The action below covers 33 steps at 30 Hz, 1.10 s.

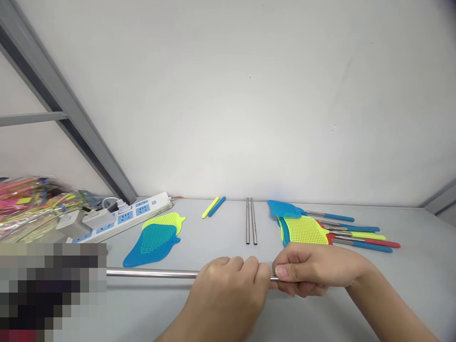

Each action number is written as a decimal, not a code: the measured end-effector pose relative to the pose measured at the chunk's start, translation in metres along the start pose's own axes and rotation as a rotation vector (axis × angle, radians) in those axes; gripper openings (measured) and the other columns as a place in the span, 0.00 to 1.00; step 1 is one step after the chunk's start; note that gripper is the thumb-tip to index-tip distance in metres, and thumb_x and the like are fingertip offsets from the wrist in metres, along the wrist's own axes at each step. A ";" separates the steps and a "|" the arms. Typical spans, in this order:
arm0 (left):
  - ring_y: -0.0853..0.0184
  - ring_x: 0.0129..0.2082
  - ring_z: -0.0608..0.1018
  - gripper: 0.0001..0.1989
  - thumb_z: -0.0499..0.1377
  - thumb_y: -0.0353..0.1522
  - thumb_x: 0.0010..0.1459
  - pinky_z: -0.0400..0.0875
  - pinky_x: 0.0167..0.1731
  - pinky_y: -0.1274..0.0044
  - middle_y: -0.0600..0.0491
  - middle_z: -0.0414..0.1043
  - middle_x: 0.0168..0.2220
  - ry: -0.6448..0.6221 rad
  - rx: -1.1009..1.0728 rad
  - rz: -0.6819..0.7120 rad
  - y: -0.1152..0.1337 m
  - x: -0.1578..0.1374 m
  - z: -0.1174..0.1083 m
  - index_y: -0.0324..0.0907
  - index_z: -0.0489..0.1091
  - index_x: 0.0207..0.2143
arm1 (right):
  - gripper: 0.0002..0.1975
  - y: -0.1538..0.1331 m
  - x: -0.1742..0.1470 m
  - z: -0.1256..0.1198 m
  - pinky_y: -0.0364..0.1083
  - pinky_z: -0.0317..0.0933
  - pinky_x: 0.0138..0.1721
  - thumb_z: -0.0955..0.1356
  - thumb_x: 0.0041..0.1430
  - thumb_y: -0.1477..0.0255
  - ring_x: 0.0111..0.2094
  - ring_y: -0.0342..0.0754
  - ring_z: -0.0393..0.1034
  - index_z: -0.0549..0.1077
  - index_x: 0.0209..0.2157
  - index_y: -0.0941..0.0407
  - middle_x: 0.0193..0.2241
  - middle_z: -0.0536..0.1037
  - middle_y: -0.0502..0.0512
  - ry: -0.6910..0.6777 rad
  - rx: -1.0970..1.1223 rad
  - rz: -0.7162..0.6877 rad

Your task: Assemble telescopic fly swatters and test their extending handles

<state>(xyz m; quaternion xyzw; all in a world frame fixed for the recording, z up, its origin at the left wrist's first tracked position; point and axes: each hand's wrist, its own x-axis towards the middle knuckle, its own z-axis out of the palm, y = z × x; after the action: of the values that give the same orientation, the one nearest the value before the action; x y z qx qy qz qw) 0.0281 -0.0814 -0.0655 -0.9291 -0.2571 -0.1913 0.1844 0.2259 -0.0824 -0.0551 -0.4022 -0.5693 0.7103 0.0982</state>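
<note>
My left hand is wrapped round a long metal telescopic rod, held level over the table. Beside it, my right hand pinches the thin right end of the same rod between thumb and fingers. The rod's left end runs into a blurred-out area. Beyond my hands, two short metal rods lie side by side. A blue fly swatter head overlaps a yellow swatter head at the left. A yellow handle grip and a blue handle grip lie near the wall.
To the right is a pile of fly swatters with blue, yellow and red grips. A white power strip with plugged-in adapters stands at the left. Behind it are colourful plastic-wrapped packages and a grey metal frame post. A white wall borders the table's back.
</note>
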 end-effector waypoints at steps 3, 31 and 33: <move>0.70 0.12 0.63 0.08 0.52 0.26 0.47 0.50 0.13 0.77 0.61 0.59 0.15 -0.011 0.004 -0.009 0.001 0.001 -0.002 0.44 0.54 0.20 | 0.18 0.001 0.001 0.000 0.36 0.39 0.12 0.62 0.51 0.58 0.13 0.33 0.46 0.65 0.22 0.60 0.16 0.57 0.45 0.002 0.003 0.001; 0.70 0.20 0.67 0.11 0.47 0.32 0.57 0.50 0.20 0.78 0.60 0.65 0.21 -0.472 -0.353 -0.237 -0.033 -0.005 -0.027 0.43 0.57 0.22 | 0.14 0.007 -0.012 -0.009 0.38 0.42 0.14 0.64 0.52 0.65 0.12 0.34 0.49 0.72 0.31 0.62 0.12 0.62 0.44 0.072 -0.081 -0.008; 0.70 0.19 0.67 0.11 0.47 0.31 0.57 0.49 0.19 0.78 0.60 0.66 0.21 -0.474 -0.320 -0.214 -0.032 -0.003 -0.029 0.43 0.57 0.22 | 0.14 0.007 -0.009 -0.008 0.38 0.40 0.13 0.64 0.52 0.65 0.12 0.34 0.48 0.72 0.30 0.62 0.12 0.60 0.43 0.059 -0.045 -0.020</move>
<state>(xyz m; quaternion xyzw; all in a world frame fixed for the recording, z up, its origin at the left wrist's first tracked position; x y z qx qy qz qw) 0.0004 -0.0698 -0.0339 -0.9328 -0.3560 -0.0257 -0.0505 0.2401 -0.0844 -0.0576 -0.4193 -0.5860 0.6841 0.1130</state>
